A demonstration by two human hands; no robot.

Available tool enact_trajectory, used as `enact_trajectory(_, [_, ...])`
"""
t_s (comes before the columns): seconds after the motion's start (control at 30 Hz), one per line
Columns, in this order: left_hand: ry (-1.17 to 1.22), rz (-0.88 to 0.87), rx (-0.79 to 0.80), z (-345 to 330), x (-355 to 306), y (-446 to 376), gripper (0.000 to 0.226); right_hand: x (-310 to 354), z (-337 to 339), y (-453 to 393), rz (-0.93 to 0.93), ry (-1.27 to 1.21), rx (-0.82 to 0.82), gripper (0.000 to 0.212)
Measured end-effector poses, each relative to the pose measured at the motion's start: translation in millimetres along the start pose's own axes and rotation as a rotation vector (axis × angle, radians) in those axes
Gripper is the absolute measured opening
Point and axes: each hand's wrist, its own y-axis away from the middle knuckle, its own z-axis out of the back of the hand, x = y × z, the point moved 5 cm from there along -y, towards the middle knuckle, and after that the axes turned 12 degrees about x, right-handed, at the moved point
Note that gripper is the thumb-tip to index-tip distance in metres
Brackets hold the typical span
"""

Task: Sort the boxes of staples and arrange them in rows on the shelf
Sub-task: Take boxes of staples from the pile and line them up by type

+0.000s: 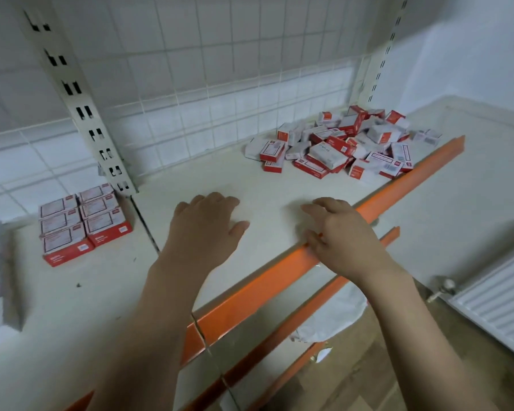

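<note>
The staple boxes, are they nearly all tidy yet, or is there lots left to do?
Only a little is done. A small block of boxes sits in neat rows on the shelf's left section. Nothing is in hand: the left hand lies flat on the bare shelf, and the right hand rests at its orange edge. A big jumbled pile at the back right still needs sorting.

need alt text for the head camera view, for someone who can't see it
A person's left hand and right hand hover empty over a pale shelf with an orange front edge. A jumbled pile of red-and-white staple boxes lies at the back right, while a neat block of the same boxes sits on the left.
</note>
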Motion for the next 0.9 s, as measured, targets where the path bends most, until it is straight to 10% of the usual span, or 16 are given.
enact_trajectory(0.43, [-0.055,-0.119,0.081,2,-35,-147,0.05,-56,22,-38,0.029,0.06,-0.03,0.047])
enact_trajectory(0.9, [0.017,0.198,0.033,-4,-42,-237,0.062,-114,55,-88,0.174,0.194,-0.061,0.045])
